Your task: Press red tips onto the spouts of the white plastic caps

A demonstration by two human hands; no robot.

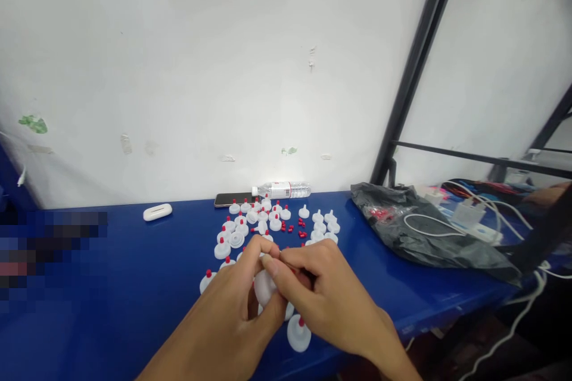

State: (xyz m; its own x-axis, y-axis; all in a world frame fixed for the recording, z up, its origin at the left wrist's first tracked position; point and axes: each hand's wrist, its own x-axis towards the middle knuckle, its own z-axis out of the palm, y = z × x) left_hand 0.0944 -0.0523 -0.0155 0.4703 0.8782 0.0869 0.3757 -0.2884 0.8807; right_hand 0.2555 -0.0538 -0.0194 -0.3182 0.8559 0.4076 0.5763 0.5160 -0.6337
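My left hand (pixel 236 303) is closed around a white plastic nozzle cap (pixel 265 289), with the cap's rounded side showing between thumb and fingers. Right against it, my right hand (pixel 330 286) is closed, thumb and forefinger pinched together at the cap's upper end; what lies between those fingertips is hidden. Around both hands stand many white nozzle caps (pixel 222 249), most with a red tip on the spout. Several loose small red tips (pixel 302 234) lie beyond my hands. To their right are white caps without red tips (pixel 332 225). One red-tipped cap (pixel 299 333) lies tilted below my right hand.
A clear bottle (pixel 286 190) lies on its side by the wall, next to a phone (pixel 232 199). A white oval case (pixel 157 212) is at left on the blue table (pixel 125 274). At right are a black plastic bag (pixel 415 238), cables, a power strip (pixel 480 231) and a dark metal post (pixel 415 65).
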